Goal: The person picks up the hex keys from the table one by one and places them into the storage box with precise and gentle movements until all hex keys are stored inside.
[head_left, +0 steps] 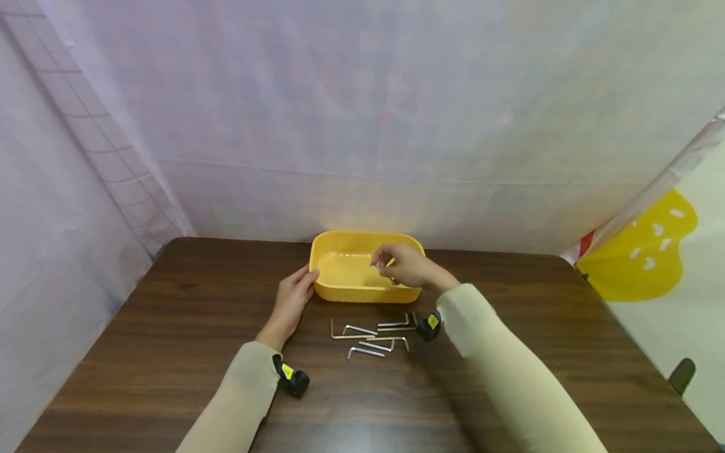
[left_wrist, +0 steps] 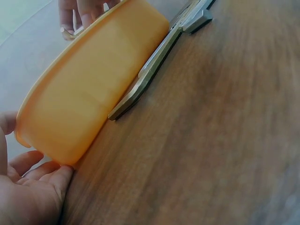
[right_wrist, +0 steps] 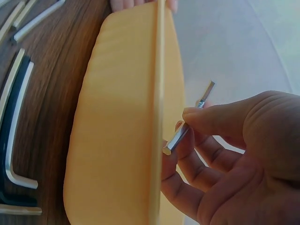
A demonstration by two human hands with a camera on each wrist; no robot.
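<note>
Nearest the camera, 2 pale-sleeved forearms come in over the dark brown wood-grain table, each w/ a small black wrist-mounted camera w/ yellow tag, left one & right one. Just beyond, btwn the arms, a loose cluster of silver L-shaped metal hex keys lies flat on the wood, close together, some touching or overlapping; in the right wrist view more of them show beside the tray's near wall. Left hand rests on the table w/ fingers fairly straight, fingertips against the left end of the shallow yellow plastic oblong tray; not curled round anything, palm relaxed. Tray sits near the table's far edge, right behind the keys. Right hand hovers over the tray's right half, above the rim, thumb & fingers pinching 1 small silver hex key; right wrist view shows the key held off the tray, over its inside, one cut end pointing up. Behind it all hangs a pale lilac cloth backdrop; at far right a yellow shape w/ white marks.
</note>
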